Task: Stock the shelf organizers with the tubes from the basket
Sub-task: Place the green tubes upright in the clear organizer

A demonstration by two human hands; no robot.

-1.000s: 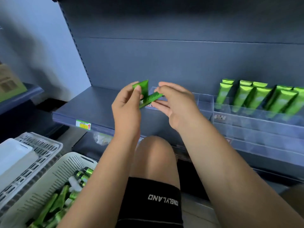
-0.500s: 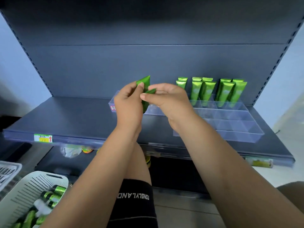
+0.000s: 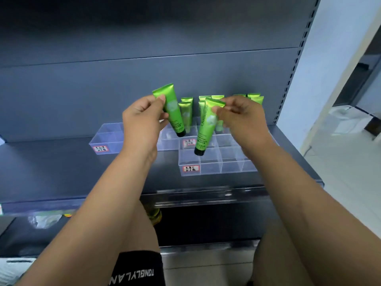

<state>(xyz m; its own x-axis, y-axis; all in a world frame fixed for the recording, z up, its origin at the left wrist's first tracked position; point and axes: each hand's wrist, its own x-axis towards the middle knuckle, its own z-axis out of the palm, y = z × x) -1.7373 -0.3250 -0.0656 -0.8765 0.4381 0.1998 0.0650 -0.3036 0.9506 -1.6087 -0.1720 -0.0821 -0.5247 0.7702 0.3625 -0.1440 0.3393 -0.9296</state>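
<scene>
My left hand (image 3: 142, 118) pinches a green tube (image 3: 172, 109) near its flat crimped end, black cap pointing down. A second green tube (image 3: 207, 129) hangs cap-down from my right hand (image 3: 243, 116), which pinches its crimped top over the front clear organizer (image 3: 218, 164). Several green tubes (image 3: 186, 110) stand upright in the back row of compartments against the shelf wall, partly hidden by my hands. Another clear organizer (image 3: 107, 139) sits to the left. The basket is out of view.
The dark grey shelf (image 3: 51, 168) holds the organizers, each with a small red-edged label (image 3: 191, 168) on its front. Below is a lower shelf with a crumpled clear bag (image 3: 44, 220). A white wall and tiled floor (image 3: 346, 162) lie to the right.
The two tubes, held together in front of me before, are now apart, one in each hand and hanging cap-down. The view has swung right and the basket has left the frame.
</scene>
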